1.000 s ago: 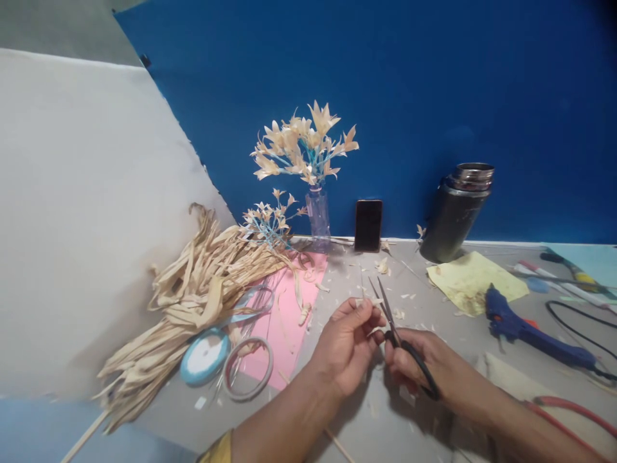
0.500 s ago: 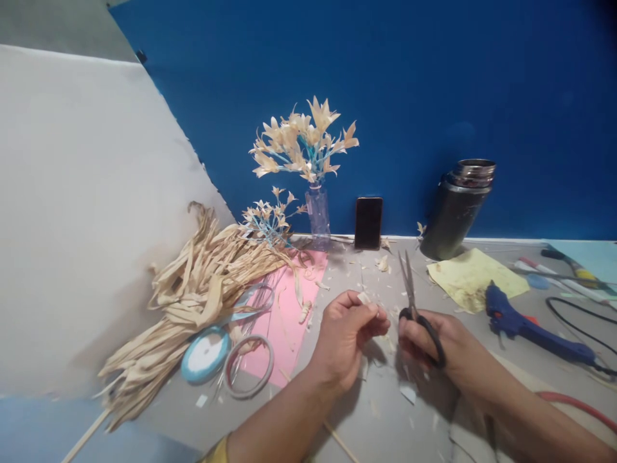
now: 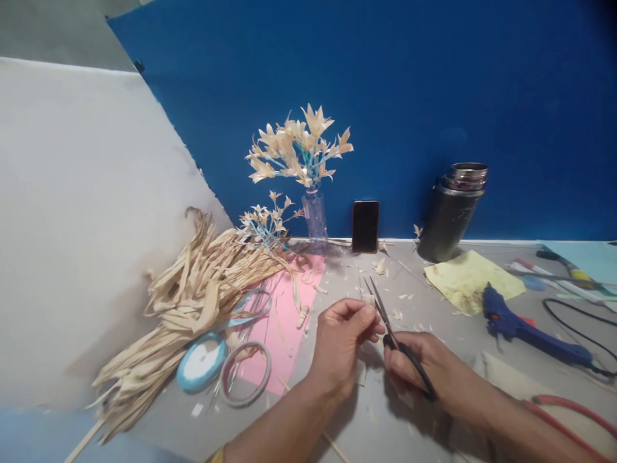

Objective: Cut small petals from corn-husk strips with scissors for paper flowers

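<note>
My left hand (image 3: pixel 344 341) is closed in a pinch on a small pale piece of dried husk (image 3: pixel 369 299), whose tip sticks up past the thumb. My right hand (image 3: pixel 419 363) grips black-handled scissors (image 3: pixel 385 308) with fingers in the loops. The narrow blades stand slightly apart, pointing up and left, right beside the husk piece; whether they touch it I cannot tell. Beneath the hands, small pale scraps (image 3: pixel 398 315) lie scattered over the grey table (image 3: pixel 380 418).
At left lie a bundle of dried husks (image 3: pixel 193 289), a blue ribbon spool (image 3: pixel 202 361), a tape roll (image 3: pixel 245 374) and pink paper (image 3: pixel 284 308). Behind stand husk flowers in a bottle (image 3: pixel 314 222), a phone (image 3: pixel 365 226) and a dark flask (image 3: pixel 450 215). A blue glue gun (image 3: pixel 525 331) and yellow paper (image 3: pixel 475 280) are at right.
My right hand has brought the scissors left to the husk piece in my left hand, and the blades have tilted further left. The left hand keeps its pinch. The view has shifted slightly.
</note>
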Demonstrator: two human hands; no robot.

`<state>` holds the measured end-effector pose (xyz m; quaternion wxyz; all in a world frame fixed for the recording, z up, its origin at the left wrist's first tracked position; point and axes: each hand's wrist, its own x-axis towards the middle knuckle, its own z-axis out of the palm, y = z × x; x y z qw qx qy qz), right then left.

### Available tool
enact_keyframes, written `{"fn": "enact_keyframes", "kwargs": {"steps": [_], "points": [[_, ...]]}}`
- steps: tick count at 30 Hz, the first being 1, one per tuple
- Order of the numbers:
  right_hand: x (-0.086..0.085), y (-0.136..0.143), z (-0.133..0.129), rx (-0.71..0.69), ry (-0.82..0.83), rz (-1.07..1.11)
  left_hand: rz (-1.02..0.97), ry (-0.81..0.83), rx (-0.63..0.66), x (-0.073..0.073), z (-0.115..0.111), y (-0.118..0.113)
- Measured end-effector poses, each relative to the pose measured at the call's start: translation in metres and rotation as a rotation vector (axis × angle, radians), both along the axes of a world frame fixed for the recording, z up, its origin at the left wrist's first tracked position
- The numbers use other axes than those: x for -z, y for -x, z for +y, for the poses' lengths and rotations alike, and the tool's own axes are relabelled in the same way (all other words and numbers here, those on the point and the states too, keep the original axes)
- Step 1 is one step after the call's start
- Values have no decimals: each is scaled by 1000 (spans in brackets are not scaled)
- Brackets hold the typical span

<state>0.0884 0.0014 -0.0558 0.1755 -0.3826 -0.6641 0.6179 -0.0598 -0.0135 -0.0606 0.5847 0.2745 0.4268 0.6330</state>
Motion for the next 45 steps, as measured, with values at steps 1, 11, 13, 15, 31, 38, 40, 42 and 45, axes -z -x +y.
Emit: {"fn": "enact_keyframes", "kwargs": {"steps": [1, 11, 13, 15, 31, 38, 40, 42, 45], "points": [[1, 0, 0, 4, 6, -4, 10, -4, -5, 0, 0, 0], [11, 0, 1, 25, -15, -21, 115, 17, -53, -5, -2, 0], [11, 0, 1, 28, -9, -12, 129, 8, -55, -5, -2, 0], [11, 1, 0, 30, 1, 1, 133, 1, -56, -6, -2, 0], [11, 0, -1, 19, 39, 44, 75, -7, -26, -5, -4, 0], [5, 0, -3, 23, 63, 12, 63, 3, -30, -6, -3, 2], [4, 0, -3, 24, 55, 7, 55, 10, -32, -8, -3, 2], [4, 0, -3, 21, 59, 9, 49, 17, -36, -9, -3, 2], [5, -2, -2, 19, 66, 4, 43, 20, -35, -11, -3, 3]]}}
